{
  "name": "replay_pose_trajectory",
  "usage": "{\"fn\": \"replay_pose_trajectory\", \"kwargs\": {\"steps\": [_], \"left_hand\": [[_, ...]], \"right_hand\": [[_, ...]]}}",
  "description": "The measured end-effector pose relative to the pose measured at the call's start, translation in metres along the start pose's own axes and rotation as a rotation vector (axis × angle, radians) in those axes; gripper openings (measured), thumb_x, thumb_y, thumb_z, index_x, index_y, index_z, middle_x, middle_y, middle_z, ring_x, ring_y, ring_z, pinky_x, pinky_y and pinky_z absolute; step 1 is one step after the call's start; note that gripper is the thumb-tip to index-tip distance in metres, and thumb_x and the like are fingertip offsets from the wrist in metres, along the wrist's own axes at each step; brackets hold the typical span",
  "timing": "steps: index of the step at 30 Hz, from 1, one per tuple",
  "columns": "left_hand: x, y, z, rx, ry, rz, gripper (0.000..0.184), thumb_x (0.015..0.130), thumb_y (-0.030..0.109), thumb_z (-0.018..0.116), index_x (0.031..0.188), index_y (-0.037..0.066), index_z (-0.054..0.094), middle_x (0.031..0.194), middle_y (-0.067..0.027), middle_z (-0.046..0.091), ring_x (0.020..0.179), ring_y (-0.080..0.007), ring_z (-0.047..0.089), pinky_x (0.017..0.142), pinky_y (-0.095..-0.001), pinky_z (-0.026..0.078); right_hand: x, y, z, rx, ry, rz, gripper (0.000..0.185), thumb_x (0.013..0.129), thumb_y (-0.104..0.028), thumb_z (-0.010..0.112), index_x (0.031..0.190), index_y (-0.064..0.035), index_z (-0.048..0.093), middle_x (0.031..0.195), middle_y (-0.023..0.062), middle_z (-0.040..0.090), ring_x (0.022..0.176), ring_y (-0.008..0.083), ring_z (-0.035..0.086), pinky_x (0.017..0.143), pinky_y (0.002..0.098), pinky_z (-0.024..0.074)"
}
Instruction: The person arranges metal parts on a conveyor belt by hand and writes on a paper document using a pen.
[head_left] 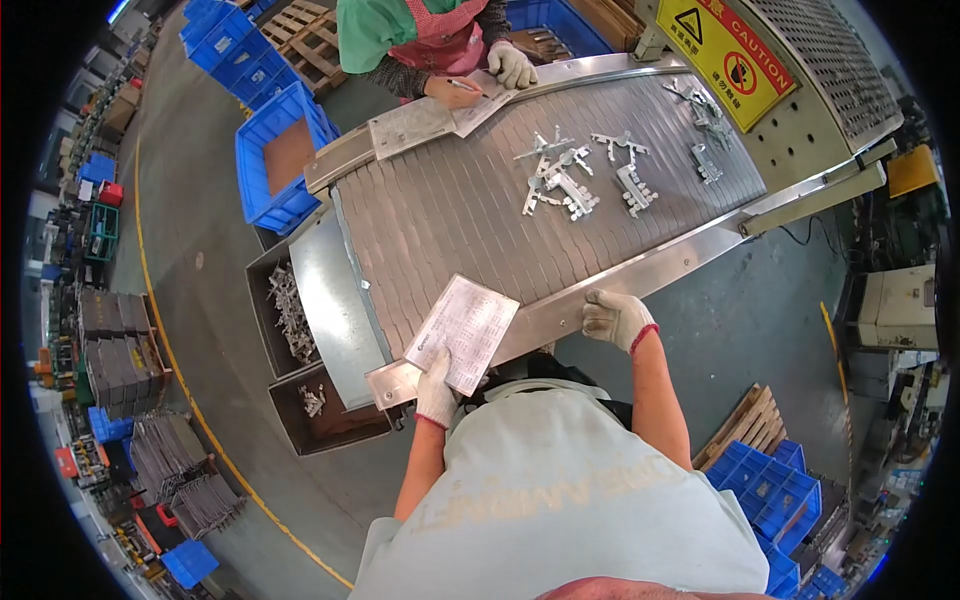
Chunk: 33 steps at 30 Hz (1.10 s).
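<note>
My left hand (436, 393), in a white knit glove, holds a printed sheet (464, 335) by its lower left edge. The sheet lies over the near rim of the conveyor (430, 230) and is covered in small print and a table. My right hand (618, 320), gloved too, hovers by the conveyor's metal side rail (570, 312). Its fingers are curled in, and nothing shows in them. Farther up the belt lie several silvery cast metal parts, among them a cluster (562, 185) and a single part (635, 190).
Across the conveyor a person writes on a paper (483, 110) with a pen. Metal bins (330, 435) with small castings stand below the belt's end. Blue crates (285, 160) sit beyond. A yellow caution sign (728, 60) hangs on the machine at right.
</note>
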<state>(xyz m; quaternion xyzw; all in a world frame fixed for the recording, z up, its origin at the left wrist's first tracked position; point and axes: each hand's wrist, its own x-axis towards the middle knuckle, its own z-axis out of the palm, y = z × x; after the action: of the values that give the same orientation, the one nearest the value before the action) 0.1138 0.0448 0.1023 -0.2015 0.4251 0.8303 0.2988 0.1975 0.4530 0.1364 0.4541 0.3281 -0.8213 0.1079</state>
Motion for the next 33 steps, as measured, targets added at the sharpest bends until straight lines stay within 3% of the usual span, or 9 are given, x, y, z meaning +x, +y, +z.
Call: {"fn": "replay_pose_trajectory", "kwargs": {"steps": [8, 21, 24, 27, 30, 33], "left_hand": [[-0.002, 0.003, 0.005, 0.014, 0.001, -0.013, 0.060, 0.119, 0.024, 0.064, 0.166, -0.008, 0.044, 0.151, -0.0274, 0.069, 0.125, -0.0454, 0.079, 0.094, -0.0610, 0.074], [0.000, -0.003, 0.004, -0.007, 0.025, 0.020, 0.060, 0.118, 0.021, 0.066, 0.166, -0.008, 0.046, 0.153, -0.0247, 0.069, 0.131, -0.0405, 0.078, 0.107, -0.0559, 0.070], [0.003, -0.007, 0.001, -0.021, 0.026, 0.016, 0.059, 0.118, 0.022, 0.065, 0.166, -0.008, 0.046, 0.153, -0.0249, 0.069, 0.130, -0.0410, 0.078, 0.106, -0.0565, 0.070], [0.002, -0.006, 0.002, -0.032, 0.000, -0.007, 0.058, 0.119, 0.021, 0.063, 0.167, -0.007, 0.045, 0.155, -0.0256, 0.067, 0.133, -0.0420, 0.076, 0.108, -0.0581, 0.069], [0.001, -0.003, 0.001, -0.031, -0.024, -0.045, 0.057, 0.121, 0.019, 0.060, 0.170, -0.005, 0.042, 0.160, -0.0264, 0.064, 0.140, -0.0429, 0.072, 0.113, -0.0589, 0.066], [-0.001, -0.002, 0.004, -0.027, -0.025, -0.045, 0.057, 0.121, 0.020, 0.060, 0.170, -0.005, 0.042, 0.160, -0.0269, 0.064, 0.140, -0.0435, 0.072, 0.113, -0.0596, 0.067]], "right_hand": [[0.004, -0.001, -0.006, 0.011, -0.026, 0.013, 0.025, 0.111, -0.028, 0.076, 0.123, -0.0060, 0.077, 0.100, 0.0110, 0.079, 0.085, 0.0305, 0.076, 0.085, 0.0483, 0.0657], [0.003, -0.001, -0.008, 0.003, -0.022, 0.003, 0.026, 0.111, -0.029, 0.077, 0.123, -0.0064, 0.077, 0.101, 0.0111, 0.080, 0.085, 0.0298, 0.076, 0.086, 0.0489, 0.0660], [0.017, 0.005, -0.022, 0.036, -0.038, 0.004, 0.040, 0.109, -0.030, 0.076, 0.136, -0.0007, 0.076, 0.114, 0.0189, 0.081, 0.087, 0.0363, 0.077, 0.087, 0.0534, 0.0671], [0.024, 0.007, -0.029, 0.031, -0.050, 0.008, 0.040, 0.109, -0.030, 0.076, 0.136, -0.0008, 0.076, 0.115, 0.0195, 0.081, 0.087, 0.0366, 0.077, 0.088, 0.0541, 0.0670], [0.003, -0.002, -0.010, 0.010, -0.020, 0.006, 0.025, 0.112, -0.028, 0.076, 0.121, -0.0053, 0.076, 0.100, 0.0107, 0.078, 0.085, 0.0296, 0.075, 0.084, 0.0473, 0.0655], [0.008, -0.001, -0.015, 0.034, -0.041, 0.007, 0.026, 0.111, -0.028, 0.076, 0.123, -0.0048, 0.076, 0.101, 0.0116, 0.079, 0.085, 0.0303, 0.076, 0.084, 0.0480, 0.0657]]}}
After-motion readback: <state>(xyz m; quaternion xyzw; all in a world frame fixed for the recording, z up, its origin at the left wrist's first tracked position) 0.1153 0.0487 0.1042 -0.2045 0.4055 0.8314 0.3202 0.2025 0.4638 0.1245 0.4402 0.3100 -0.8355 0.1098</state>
